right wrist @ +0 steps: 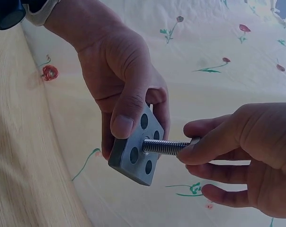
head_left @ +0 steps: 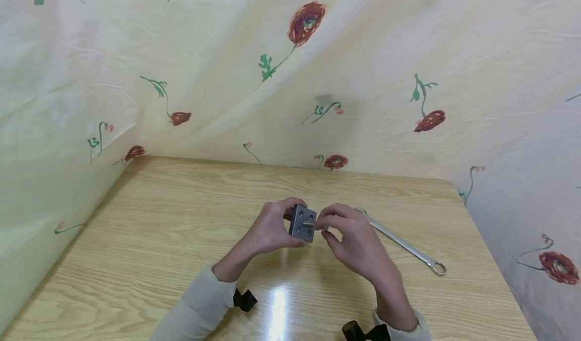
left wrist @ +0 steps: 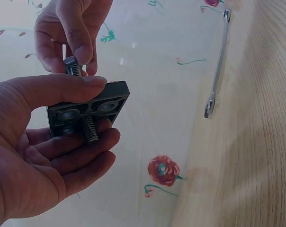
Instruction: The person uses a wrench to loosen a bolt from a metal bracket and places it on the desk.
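Note:
A dark grey square plate (head_left: 297, 225) with round holes near its corners is held up over the table by my left hand (head_left: 271, 229), thumb on one edge and fingers on the opposite one. Through the plate's middle runs a threaded hex bolt (right wrist: 164, 147); its shank end (left wrist: 90, 131) sticks out past the ribbed back face, close to the left fingers. Thumb and index finger of my right hand (head_left: 356, 240) pinch the bolt at its head (left wrist: 72, 61). A length of thread shows between head and plate.
On the wooden table (head_left: 172, 220), right of my hands, lies a long combination wrench (head_left: 404, 242). Flower-patterned cloth (head_left: 218, 68) hangs behind the table and along its sides. Black camera mounts (head_left: 245, 299) sit on both wrists.

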Motion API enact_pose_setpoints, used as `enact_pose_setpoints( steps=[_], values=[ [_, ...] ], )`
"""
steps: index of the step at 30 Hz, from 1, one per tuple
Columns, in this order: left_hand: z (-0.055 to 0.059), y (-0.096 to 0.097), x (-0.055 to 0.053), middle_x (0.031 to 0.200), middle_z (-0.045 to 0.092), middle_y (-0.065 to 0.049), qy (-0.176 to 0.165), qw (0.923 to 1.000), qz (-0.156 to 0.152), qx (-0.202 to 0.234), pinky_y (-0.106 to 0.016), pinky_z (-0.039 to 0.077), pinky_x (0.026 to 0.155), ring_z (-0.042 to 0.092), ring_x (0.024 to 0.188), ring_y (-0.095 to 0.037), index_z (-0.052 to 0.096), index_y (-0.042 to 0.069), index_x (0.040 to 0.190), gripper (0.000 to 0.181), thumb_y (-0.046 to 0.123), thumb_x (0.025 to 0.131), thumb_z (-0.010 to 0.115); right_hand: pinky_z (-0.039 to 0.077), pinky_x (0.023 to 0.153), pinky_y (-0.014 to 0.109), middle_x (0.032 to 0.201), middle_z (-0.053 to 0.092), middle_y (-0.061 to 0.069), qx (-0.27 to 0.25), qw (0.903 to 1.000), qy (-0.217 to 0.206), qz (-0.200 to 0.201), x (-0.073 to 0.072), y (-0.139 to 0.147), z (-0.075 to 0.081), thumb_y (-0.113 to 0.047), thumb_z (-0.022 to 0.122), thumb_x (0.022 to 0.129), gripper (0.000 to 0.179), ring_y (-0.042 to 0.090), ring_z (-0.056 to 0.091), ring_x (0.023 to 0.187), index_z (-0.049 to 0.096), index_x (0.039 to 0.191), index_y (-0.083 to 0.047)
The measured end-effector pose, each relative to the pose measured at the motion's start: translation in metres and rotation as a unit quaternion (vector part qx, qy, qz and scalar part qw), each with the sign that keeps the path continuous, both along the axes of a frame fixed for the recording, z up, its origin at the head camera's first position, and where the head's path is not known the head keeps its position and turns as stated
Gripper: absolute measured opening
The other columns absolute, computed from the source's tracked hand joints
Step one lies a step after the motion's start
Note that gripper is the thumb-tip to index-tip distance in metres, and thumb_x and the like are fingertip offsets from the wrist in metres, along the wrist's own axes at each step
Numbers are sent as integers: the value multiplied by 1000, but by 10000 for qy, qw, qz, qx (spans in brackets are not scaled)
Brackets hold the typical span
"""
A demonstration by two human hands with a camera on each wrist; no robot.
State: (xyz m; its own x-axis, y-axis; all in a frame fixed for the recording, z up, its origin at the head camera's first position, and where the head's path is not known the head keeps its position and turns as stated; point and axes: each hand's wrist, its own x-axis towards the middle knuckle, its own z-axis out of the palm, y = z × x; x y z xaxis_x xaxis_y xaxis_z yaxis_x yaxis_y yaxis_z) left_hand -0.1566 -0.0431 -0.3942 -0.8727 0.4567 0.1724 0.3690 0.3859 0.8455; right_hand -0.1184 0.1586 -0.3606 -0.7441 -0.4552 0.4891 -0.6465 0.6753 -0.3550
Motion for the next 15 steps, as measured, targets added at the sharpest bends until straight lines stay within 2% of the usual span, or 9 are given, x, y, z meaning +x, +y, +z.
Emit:
enact_pose_setpoints(
  steps=[5, 9, 12, 15],
  values=[
    [0, 0, 1, 104, 73, -14, -11, 10000, 8, 24, -50, 54, 88, 70, 91, -24, 59, 7, 120, 64, 3, 62, 87, 53, 76, 31, 100, 66, -3, -96, 9996, -270, 24, 2, 1, 1, 0, 82, 70, 29, 12, 63, 90, 72, 94, -15],
    [0, -1, 1, 104, 73, -13, 60, 10000, -3, 46, -49, 54, 88, 71, 90, -24, 59, 6, 120, 64, 3, 62, 87, 51, 77, 32, 108, 66, -2, -229, 9965, -745, -291, 2, 1, 3, -20, 81, 77, 38, 13, 64, 93, 67, 112, -15],
    [0, -1, 1, 104, 73, -13, 86, 9999, -9, 61, -49, 55, 87, 71, 90, -23, 59, 6, 120, 64, 4, 62, 87, 47, 72, 29, 96, 69, -3, -265, 9899, -1214, -687, 1, 1, 4, -33, 74, 83, 38, 12, 61, 83, 66, 115, -16],
    [0, -2, 1, 105, 72, -13, 69, 9999, 0, 79, -48, 55, 87, 71, 90, -22, 59, 5, 120, 65, 4, 62, 87, 43, 66, 24, 83, 70, -6, -248, 9809, -1656, -990, 1, 0, 5, -40, 64, 90, 28, 9, 58, 74, 68, 107, -18]
  ],
)
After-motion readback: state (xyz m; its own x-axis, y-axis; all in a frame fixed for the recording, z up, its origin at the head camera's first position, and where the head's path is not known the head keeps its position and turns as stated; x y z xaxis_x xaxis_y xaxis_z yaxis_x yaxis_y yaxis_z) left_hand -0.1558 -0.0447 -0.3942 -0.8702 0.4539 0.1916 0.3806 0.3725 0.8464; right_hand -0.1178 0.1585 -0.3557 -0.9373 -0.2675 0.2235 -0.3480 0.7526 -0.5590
